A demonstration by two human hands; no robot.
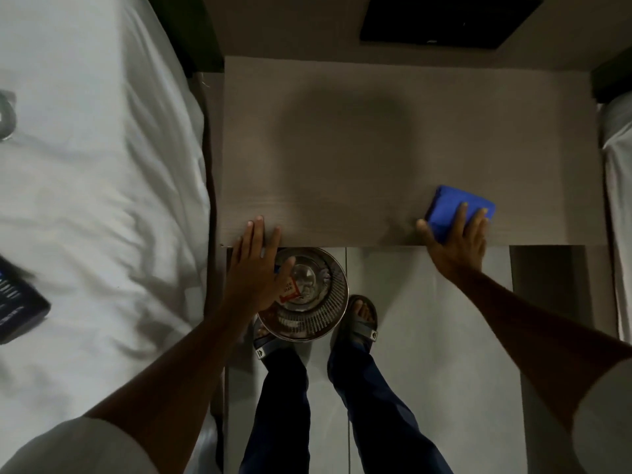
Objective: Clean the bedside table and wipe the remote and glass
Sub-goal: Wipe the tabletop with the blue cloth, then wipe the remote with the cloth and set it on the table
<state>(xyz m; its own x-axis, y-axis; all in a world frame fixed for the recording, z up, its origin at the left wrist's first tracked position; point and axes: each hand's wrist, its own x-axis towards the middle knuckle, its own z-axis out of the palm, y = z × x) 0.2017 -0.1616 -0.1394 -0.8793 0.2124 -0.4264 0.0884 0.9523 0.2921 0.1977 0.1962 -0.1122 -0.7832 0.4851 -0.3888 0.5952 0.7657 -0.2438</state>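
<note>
1. The grey-brown wood-grain bedside table top (342, 97) lay directly below me, between two beds with white sheets.
2. My right hand (458, 241) was pressed flat on a folded blue cleaning cloth (444, 203), fingers spread over it and the thumb at its left edge. The cloth sat on the table near the front edge, toward the right side.
3. My left hand (256, 268) was released, fingers extended and grasping nothing. Its fingertips rested on the front left corner of the table; the palm hung over the edge.
4. A round perforated metal waste bin (318, 316) stood on the pale tiled floor (427, 319) just in front of the table, partly under my left hand. Paper scraps with red print lay inside it.
5. A dark rectangular remote control (17, 302) lay on the white bed sheet (102, 165) at the left, well apart from the table.
6. A clear glass object (7, 118) was at the far left edge of the same bed; it was cut off by the frame, so I could not tell its shape.
7. My feet, in grey strap sandals (359, 319), stood beside the bin.
8. A black rectangular panel (444, 22) was set behind the table.
</note>
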